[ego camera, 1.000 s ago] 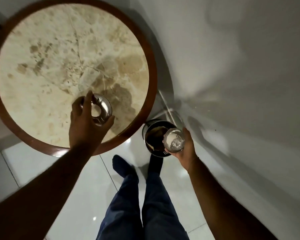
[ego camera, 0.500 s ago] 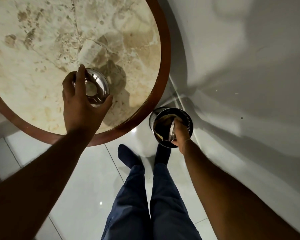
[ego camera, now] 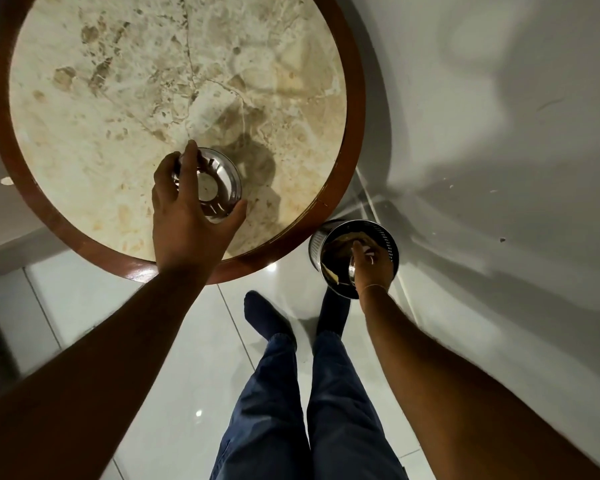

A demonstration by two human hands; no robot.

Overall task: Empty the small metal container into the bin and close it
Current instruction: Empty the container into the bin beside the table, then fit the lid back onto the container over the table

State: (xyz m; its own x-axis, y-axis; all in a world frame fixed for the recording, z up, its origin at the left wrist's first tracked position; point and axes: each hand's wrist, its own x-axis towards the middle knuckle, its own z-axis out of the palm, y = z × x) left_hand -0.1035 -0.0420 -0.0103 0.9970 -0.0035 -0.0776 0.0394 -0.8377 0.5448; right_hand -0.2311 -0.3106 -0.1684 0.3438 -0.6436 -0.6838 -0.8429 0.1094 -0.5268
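My right hand point(ego camera: 373, 263) holds the small metal container point(ego camera: 352, 274) tipped on its side inside the mouth of the round perforated metal bin point(ego camera: 390, 244) on the floor. Only the container's shiny edge shows past my fingers. Brownish waste lies in the bin. My left hand point(ego camera: 187, 216) rests on the round marble table point(ego camera: 118, 98) and grips the shiny metal lid point(ego camera: 219, 183), which has a hole in its middle, by its rim.
The table's dark wooden rim point(ego camera: 355, 140) overhangs close to the bin. A white wall point(ego camera: 499, 133) rises right behind the bin. My legs in blue trousers and dark socks point(ego camera: 267, 317) stand on glossy white floor tiles below the table.
My right hand turned the container from mouth-up above the bin to on its side, lower inside the bin. My left hand has stayed on the lid on the table.
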